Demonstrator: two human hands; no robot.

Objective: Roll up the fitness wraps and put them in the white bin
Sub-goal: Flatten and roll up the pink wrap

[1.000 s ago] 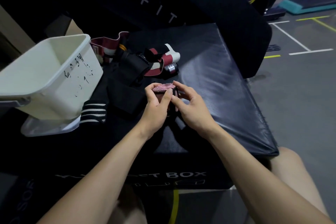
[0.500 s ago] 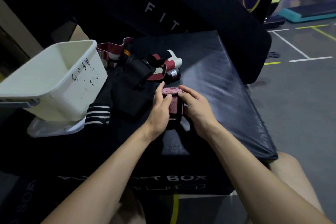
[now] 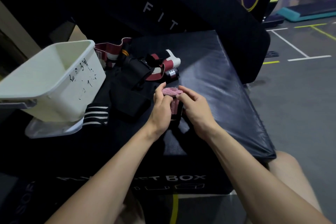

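The padded black box (image 3: 209,82) serving as worktop reads "BOX" on its front face, with blurred letters before it; the black pad leaning behind (image 3: 163,14) shows "F I T". The white bin (image 3: 54,82) sits tilted at the left of the worktop, well apart from the hands, with dark handwriting on its side that I cannot read. Between bin and hands lies a heap of loose wraps (image 3: 141,71), maroon, white and black, one with a small label too small to read. At the worktop's middle the left hand (image 3: 161,109) and right hand (image 3: 196,109) both pinch a pink rolled wrap (image 3: 171,91), fingers curled on either side. It looks light, soft and springy; likely to unwind if released, so best held across the coil's flanks, pinning the loose tail.
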